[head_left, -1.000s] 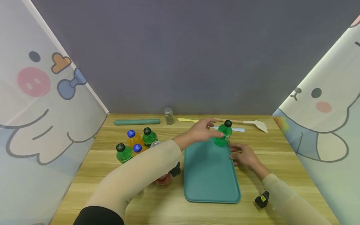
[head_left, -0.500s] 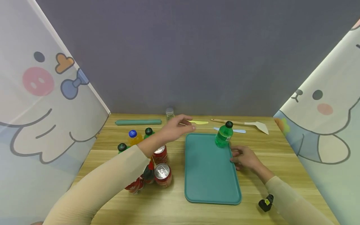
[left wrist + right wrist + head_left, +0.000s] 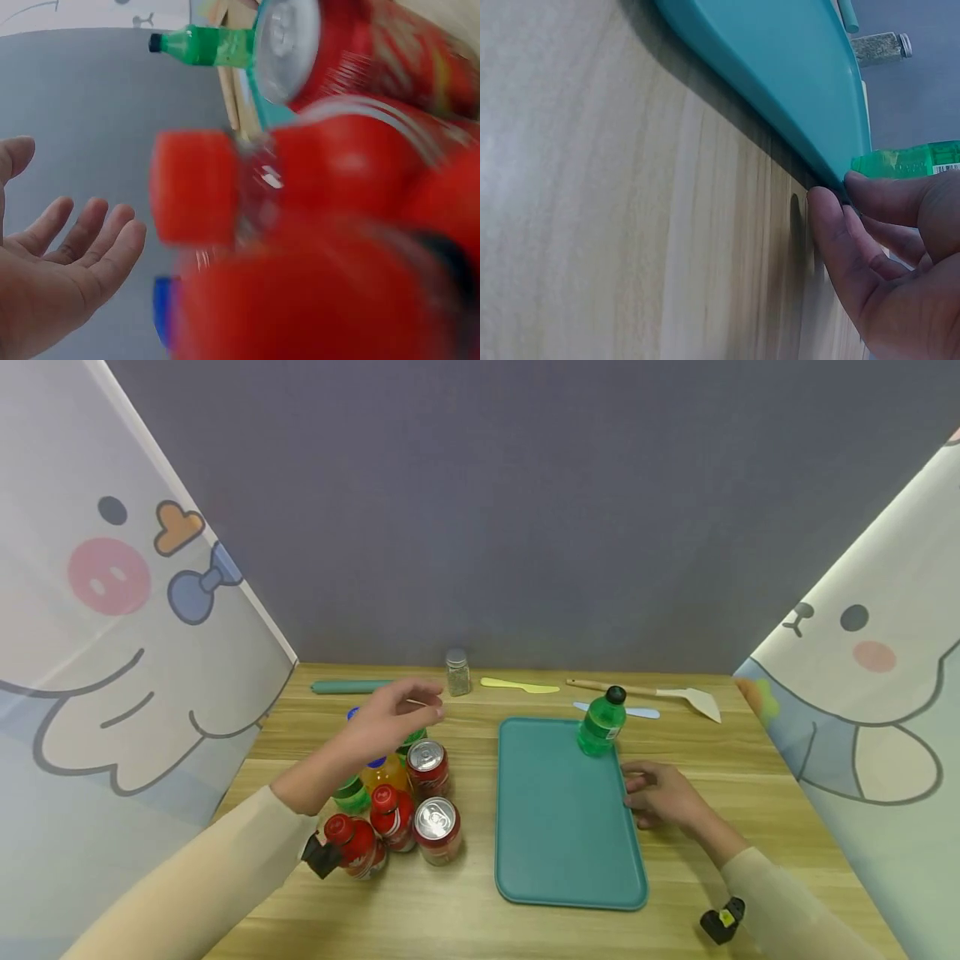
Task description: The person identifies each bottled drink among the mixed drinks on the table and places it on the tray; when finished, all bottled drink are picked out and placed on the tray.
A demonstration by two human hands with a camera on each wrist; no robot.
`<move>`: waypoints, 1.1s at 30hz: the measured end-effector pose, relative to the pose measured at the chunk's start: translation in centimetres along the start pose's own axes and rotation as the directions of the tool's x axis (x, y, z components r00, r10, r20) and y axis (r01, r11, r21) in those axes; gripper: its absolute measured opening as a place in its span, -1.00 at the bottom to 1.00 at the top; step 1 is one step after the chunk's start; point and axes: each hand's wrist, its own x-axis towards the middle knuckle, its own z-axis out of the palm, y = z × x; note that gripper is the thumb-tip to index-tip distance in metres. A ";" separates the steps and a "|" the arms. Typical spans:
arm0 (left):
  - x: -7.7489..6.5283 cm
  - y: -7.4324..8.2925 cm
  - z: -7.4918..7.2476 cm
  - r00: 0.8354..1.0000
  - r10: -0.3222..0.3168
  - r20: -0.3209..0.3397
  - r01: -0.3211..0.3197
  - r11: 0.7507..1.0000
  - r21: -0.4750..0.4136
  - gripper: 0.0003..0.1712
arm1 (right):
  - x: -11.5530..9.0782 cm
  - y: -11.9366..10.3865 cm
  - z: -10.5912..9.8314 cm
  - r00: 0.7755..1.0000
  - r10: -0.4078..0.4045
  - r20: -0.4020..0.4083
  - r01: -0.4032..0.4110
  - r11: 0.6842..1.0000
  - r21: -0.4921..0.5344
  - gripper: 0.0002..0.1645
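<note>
A wood-grain table [image 3: 420,918] bears a teal tray [image 3: 566,827], bottles [image 3: 392,820], cans [image 3: 437,837], a jar [image 3: 458,678], knives [image 3: 520,686], a spatula [image 3: 637,691] and a green rod [image 3: 347,687].

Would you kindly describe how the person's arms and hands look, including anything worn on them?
The left hand and right hand are bare. The left sleeve and right sleeve are plain cream, ending near the wrists. Beside each is a small black device, the left device and the right device, the latter with a yellow patch.

Partitioned booth [image 3: 480,527]; cartoon side walls [image 3: 90,668]
</note>
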 end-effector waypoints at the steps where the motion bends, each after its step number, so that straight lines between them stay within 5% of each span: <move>1: -0.4 -0.4 -0.3 1.000 0.007 -0.008 -0.007 1.000 -0.002 -0.48 | 0.0 0.0 0.0 1.000 -0.002 0.001 0.002 1.000 0.001 -0.23; 10: -4.9 -1.7 -3.2 0.993 0.034 -0.109 -0.023 0.995 0.102 -0.53 | -0.1 0.4 0.0 1.000 -0.005 0.000 0.005 1.000 0.003 -0.25; 18: -7.8 -2.9 -4.6 0.965 0.121 -0.233 -0.078 0.980 0.185 -0.64 | 0.1 0.4 -0.1 1.000 -0.010 -0.001 0.010 1.000 -0.002 -0.26; 28: -10.3 -5.9 -6.1 0.928 0.170 -0.331 -0.068 0.953 0.296 -0.66 | 0.1 0.4 -0.1 1.000 -0.014 0.003 0.014 1.000 -0.003 -0.27; 33: -10.4 -7.3 -6.7 0.936 0.132 -0.325 -0.031 0.954 0.298 -0.52 | 0.1 0.4 -0.1 1.000 -0.013 -0.002 0.013 1.000 -0.015 -0.27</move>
